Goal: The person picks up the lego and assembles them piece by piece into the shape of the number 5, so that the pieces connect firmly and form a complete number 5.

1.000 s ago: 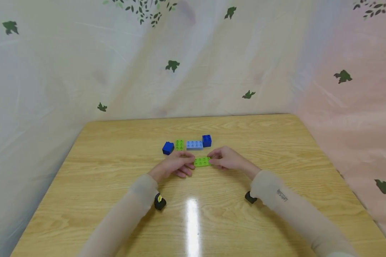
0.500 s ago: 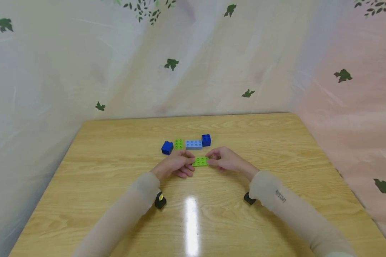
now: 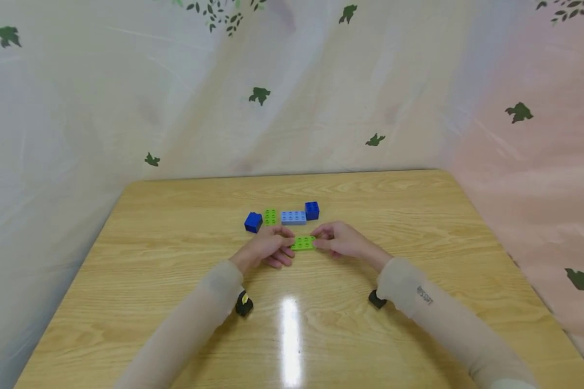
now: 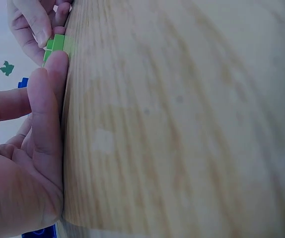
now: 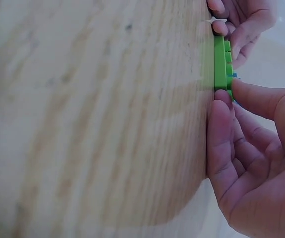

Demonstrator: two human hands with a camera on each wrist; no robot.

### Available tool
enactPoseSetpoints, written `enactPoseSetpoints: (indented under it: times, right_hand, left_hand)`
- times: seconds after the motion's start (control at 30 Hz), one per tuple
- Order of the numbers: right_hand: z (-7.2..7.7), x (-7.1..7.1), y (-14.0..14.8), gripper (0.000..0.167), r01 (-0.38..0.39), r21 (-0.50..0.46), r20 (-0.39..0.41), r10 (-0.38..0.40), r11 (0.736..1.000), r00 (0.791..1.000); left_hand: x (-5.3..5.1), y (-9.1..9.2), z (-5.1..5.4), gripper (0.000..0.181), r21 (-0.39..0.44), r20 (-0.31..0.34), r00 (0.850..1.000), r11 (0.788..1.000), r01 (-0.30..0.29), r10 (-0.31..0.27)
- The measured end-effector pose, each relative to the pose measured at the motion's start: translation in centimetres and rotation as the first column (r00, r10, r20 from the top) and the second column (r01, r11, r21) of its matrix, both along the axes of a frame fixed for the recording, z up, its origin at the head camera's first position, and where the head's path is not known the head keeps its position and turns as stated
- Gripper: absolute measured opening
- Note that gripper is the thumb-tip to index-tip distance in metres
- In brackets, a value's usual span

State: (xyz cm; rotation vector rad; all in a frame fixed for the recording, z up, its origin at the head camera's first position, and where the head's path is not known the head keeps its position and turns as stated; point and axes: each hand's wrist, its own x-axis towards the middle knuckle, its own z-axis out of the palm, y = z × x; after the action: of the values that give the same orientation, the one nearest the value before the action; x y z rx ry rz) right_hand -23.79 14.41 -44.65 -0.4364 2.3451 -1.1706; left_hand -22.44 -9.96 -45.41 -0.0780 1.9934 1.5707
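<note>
A flat light-green toy building brick (image 3: 303, 243) with studs on top lies level at the middle of the table, low against the surface. My left hand (image 3: 267, 246) pinches its left end between thumb and fingers, the lower fingers spread below it. At the opposite end, my right hand (image 3: 342, 240) grips the brick with thumb and forefinger; in the right wrist view the thumb presses the studded side of the green brick (image 5: 221, 62). Fingers cover both ends. From the left wrist camera only a short piece of the green brick (image 4: 58, 42) shows between the hands.
Behind the hands a row of bricks stands on the wooden table (image 3: 175, 232): a dark blue brick (image 3: 253, 222), a green studded brick (image 3: 270, 216), a light blue brick (image 3: 293, 218) and another dark blue brick (image 3: 312, 210). A patterned cloth (image 3: 292, 135) hangs behind.
The head view has shifted very slightly. Both hands keep their places at the two ends of the green brick, and the row behind stays put.
</note>
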Motion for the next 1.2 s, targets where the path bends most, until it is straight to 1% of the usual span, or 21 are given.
enactPoseSetpoints:
  times: [0.13, 0.2, 0.27, 0.4, 0.5, 0.6, 0.7, 0.83, 1.03, 1.2]
  right_hand:
    - [0.3, -0.5, 0.1, 0.034, -0.005, -0.010, 0.037, 0.006, 1.000, 0.999]
    - [0.6, -0.8, 0.2, 0.034, 0.010, -0.018, 0.044, -0.010, 1.000, 0.999]
    - [0.9, -1.2, 0.3, 0.034, 0.049, -0.027, 0.038, -0.048, 0.998, 0.998]
    - [1.6, -2.1, 0.3, 0.037, 0.144, -0.080, -0.013, -0.145, 0.986, 0.989]
    - [2.1, -2.8, 0.2, 0.044, 0.180, -0.126, -0.036, -0.185, 0.976, 0.982]
    - [2.3, -3.5, 0.1, 0.053, 0.179, -0.144, -0.042, -0.187, 0.973, 0.981]
    - [2.0, -4.1, 0.1, 0.059, 0.170, -0.133, -0.037, -0.177, 0.976, 0.984]
    - [1.6, -4.5, -0.1, 0.061, 0.155, -0.114, -0.032, -0.159, 0.981, 0.987]
    - [1.2, -4.9, -0.2, 0.062, 0.155, -0.093, -0.011, -0.157, 0.984, 0.988]
    - [0.8, -5.1, -0.3, 0.061, 0.135, -0.075, -0.027, -0.137, 0.988, 0.990]
  left_hand:
    - [0.1, -0.2, 0.2, 0.025, -0.002, -0.007, 1.000, 1.000, 0.002, -0.002]
    - [0.1, -0.2, 0.2, 0.025, -0.001, -0.009, 1.000, 1.000, 0.005, -0.005]
    - [0.1, -0.2, 0.1, 0.025, 0.001, -0.004, 1.000, 1.000, 0.007, -0.007]
    - [0.0, -0.3, 0.0, 0.025, 0.005, 0.001, 1.000, 1.000, 0.006, -0.006]
    - [0.1, -0.5, 0.2, 0.025, 0.006, 0.003, 1.000, 1.000, 0.008, -0.008]
    - [0.1, -0.5, 0.2, 0.025, 0.007, 0.000, 1.000, 1.000, 0.012, -0.012]
    - [0.1, -0.4, 0.2, 0.025, 0.011, -0.002, 1.000, 1.000, 0.013, -0.013]
    - [0.2, -0.3, 0.3, 0.026, 0.016, -0.005, 1.000, 1.000, 0.013, -0.013]
    - [0.2, -0.3, 0.5, 0.025, 0.009, 0.006, 1.000, 1.000, 0.014, -0.014]
    - [0.2, -0.2, 0.6, 0.024, -0.001, 0.018, 1.000, 1.000, 0.007, -0.007]
